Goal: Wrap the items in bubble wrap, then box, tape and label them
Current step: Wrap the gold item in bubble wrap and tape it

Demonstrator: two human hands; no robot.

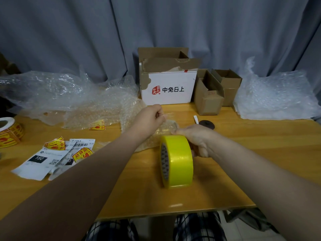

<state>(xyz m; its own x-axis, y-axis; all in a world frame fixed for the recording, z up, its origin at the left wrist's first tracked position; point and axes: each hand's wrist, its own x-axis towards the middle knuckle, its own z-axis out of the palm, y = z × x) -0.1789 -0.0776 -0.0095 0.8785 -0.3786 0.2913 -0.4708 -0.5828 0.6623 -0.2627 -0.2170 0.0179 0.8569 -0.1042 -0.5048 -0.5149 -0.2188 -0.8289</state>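
A fat yellow tape roll (178, 160) stands on edge at the middle of the wooden table (251, 153). My right hand (198, 140) grips its far side, with the thumb on top of the roll. My left hand (151, 117) is raised just beyond it and pinches the free end of the clear tape (167, 124), which stretches back toward the roll. Beneath the tape lies a small bubble-wrapped bundle (152, 141), partly hidden by my left arm.
Loose bubble wrap (73, 96) covers the left back of the table, more plastic sheet (276, 98) the right. A white box (168, 84) and small cardboard boxes (213, 94) stand at the back. Shipping labels (45, 160), fragile stickers (55, 144), a sticker roll (8, 133), a dark disc (206, 124).
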